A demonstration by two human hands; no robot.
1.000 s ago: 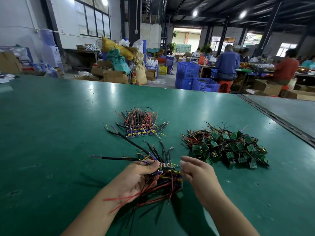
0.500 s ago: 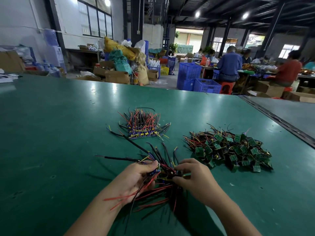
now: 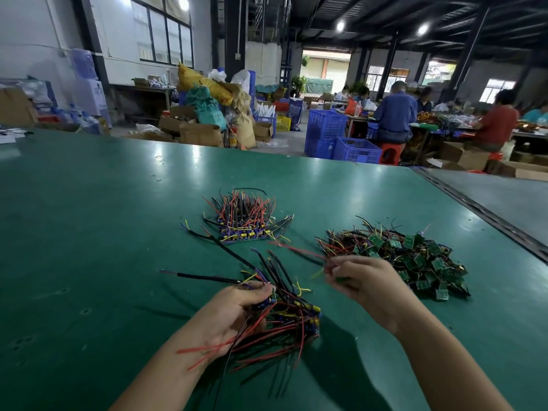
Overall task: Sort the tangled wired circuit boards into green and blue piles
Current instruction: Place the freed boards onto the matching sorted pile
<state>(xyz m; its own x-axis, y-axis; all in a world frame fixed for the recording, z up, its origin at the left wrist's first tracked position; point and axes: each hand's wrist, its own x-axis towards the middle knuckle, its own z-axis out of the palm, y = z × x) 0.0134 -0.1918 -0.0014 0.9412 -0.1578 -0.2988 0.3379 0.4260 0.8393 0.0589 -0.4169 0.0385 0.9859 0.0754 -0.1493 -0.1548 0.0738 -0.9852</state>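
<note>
My left hand (image 3: 234,312) grips a tangled bundle of wired boards (image 3: 290,318) low on the green table, its red and black wires fanning toward me. My right hand (image 3: 360,277) pinches one small green board with blurred red and yellow wires, a little above the table, just left of the green pile (image 3: 415,256). The blue pile (image 3: 246,223) lies farther back, its wires sticking up.
The green table (image 3: 89,232) stretches wide to the left. A dark seam (image 3: 489,215) runs diagonally at the right, with a grey surface beyond. Past the far edge stand blue crates (image 3: 341,143), cardboard boxes and seated people.
My right hand pulled a green board out of the bundle and carried it right, toward the green pile. My left hand stayed on the bundle.
</note>
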